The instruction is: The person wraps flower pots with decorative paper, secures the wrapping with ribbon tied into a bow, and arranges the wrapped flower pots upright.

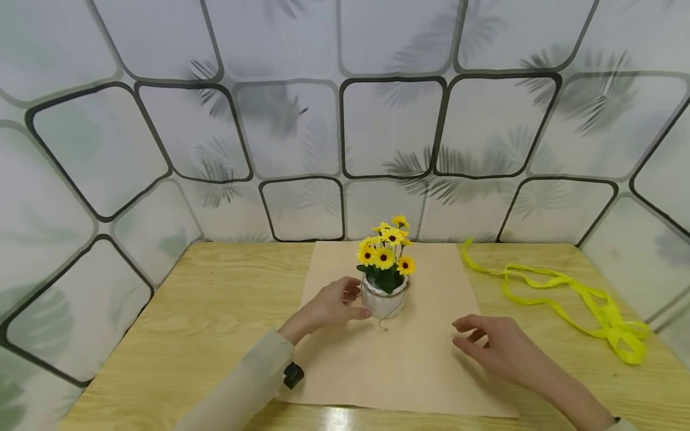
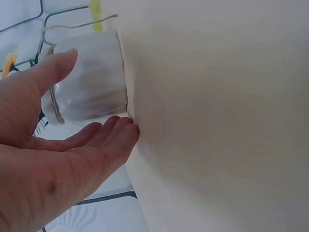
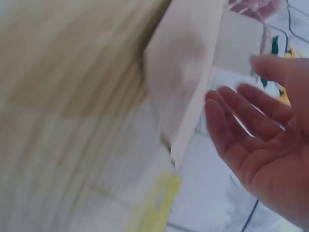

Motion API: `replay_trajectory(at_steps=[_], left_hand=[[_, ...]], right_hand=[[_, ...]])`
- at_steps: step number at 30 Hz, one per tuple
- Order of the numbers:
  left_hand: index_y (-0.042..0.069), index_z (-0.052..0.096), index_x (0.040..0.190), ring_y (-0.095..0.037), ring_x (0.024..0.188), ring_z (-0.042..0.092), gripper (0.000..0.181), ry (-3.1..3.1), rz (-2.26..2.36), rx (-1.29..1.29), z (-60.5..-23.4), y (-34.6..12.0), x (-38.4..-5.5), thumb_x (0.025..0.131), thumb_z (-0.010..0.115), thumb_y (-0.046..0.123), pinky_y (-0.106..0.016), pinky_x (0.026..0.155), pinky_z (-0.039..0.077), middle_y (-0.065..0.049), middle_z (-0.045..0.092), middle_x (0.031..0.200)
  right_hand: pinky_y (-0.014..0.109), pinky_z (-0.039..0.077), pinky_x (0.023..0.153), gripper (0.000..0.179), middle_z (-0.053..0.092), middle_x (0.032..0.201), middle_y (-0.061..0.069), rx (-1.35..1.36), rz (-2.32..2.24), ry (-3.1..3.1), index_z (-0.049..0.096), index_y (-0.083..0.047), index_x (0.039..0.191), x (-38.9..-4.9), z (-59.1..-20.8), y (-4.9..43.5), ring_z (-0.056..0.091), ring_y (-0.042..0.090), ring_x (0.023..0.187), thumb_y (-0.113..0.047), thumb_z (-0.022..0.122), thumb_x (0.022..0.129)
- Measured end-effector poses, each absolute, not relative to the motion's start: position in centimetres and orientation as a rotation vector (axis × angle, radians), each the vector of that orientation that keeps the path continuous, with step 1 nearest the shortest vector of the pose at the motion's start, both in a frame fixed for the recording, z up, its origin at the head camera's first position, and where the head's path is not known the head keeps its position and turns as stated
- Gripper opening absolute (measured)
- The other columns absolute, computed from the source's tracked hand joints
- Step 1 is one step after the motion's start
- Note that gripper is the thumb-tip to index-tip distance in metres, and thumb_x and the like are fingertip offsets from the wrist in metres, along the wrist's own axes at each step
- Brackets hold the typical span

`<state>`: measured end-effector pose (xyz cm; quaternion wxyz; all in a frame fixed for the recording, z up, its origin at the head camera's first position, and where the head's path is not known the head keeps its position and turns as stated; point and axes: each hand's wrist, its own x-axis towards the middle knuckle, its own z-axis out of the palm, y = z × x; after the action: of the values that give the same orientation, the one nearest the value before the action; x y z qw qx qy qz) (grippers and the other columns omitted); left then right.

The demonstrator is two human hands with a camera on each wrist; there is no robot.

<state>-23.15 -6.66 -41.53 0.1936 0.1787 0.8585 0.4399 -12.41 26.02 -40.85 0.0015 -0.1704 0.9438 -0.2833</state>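
Observation:
A white pot (image 1: 384,301) with twine around its rim stands upright on a brown paper sheet (image 1: 409,365). Yellow artificial flowers (image 1: 384,257) with dark centres and green leaves fill it. My left hand (image 1: 331,303) is at the pot's left side, thumb in front and fingers loosely bent. In the left wrist view the thumb overlaps the white pot (image 2: 91,77); whether it touches I cannot tell. To the right, my right hand (image 1: 498,344) hovers over the sheet's right edge, fingers relaxed and holding nothing. The right wrist view shows the right hand's palm (image 3: 270,154) apart from the pot.
A tangled yellow ribbon (image 1: 609,308) lies on the wooden table (image 1: 215,311) at the right. Behind the table hangs a patterned pale curtain (image 1: 393,126). A loose twine end (image 1: 383,325) trails in front of the pot. A dark band (image 1: 293,375) is on the left wrist.

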Motion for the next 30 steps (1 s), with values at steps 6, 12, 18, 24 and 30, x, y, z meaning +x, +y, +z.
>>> replay_trajectory(at_steps=[6, 12, 18, 24, 30], left_hand=[[-0.001, 0.048, 0.146, -0.037, 0.138, 0.053, 0.07, 2.421, 1.238, 0.516, -41.6, -6.7, -22.7, 0.092, 0.077, 0.032, -0.051, 0.114, 0.045, -0.02, 0.055, 0.148], [-0.001, 0.051, 0.144, -0.036, 0.133, 0.056, 0.064, 2.451, 1.225, 0.51, -41.6, -6.7, -22.3, 0.094, 0.074, 0.032, -0.052, 0.111, 0.048, -0.02, 0.059, 0.143], [-0.002, 0.054, 0.141, -0.035, 0.125, 0.061, 0.055, 2.456, 1.253, 0.587, -41.6, -6.4, -22.3, 0.099, 0.067, 0.031, -0.051, 0.106, 0.051, -0.019, 0.064, 0.135], [-0.001, 0.055, 0.141, -0.035, 0.126, 0.062, 0.05, 2.435, 1.315, 0.583, -41.9, -6.7, -22.6, 0.104, 0.06, 0.032, -0.05, 0.106, 0.051, -0.017, 0.065, 0.135], [0.002, 0.056, 0.141, -0.035, 0.128, 0.06, 0.048, 2.423, 1.313, 0.542, -41.8, -6.8, -22.7, 0.106, 0.056, 0.034, -0.051, 0.106, 0.051, -0.017, 0.063, 0.137]], right_hand=[[0.025, 0.057, 0.068, 0.059, 0.073, 0.123, 0.016, -0.351, -1.063, 2.966, 0.059, -0.004, 0.14, -14.7, -40.7, 22.9, 0.074, 0.019, 0.093, -0.039, 0.073, 0.095], [0.041, 0.061, 0.08, 0.081, 0.061, 0.142, 0.021, -0.139, -1.149, 2.956, 0.043, -0.004, 0.154, -16.8, -40.6, 20.3, 0.071, 0.032, 0.112, -0.044, 0.077, 0.091], [0.043, 0.062, 0.082, 0.09, 0.056, 0.148, 0.02, -0.071, -1.226, 2.919, 0.041, -0.007, 0.156, -18.3, -40.6, 18.6, 0.07, 0.035, 0.116, -0.046, 0.081, 0.086], [0.04, 0.061, 0.078, 0.078, 0.061, 0.143, 0.014, -0.064, -1.304, 2.896, 0.056, -0.014, 0.144, -19.6, -40.8, 17.0, 0.069, 0.034, 0.114, -0.048, 0.085, 0.08], [0.037, 0.059, 0.079, 0.073, 0.068, 0.132, 0.014, -0.046, -1.306, 2.928, 0.062, -0.012, 0.136, -20.1, -41.3, 16.2, 0.069, 0.031, 0.109, -0.047, 0.088, 0.078]])
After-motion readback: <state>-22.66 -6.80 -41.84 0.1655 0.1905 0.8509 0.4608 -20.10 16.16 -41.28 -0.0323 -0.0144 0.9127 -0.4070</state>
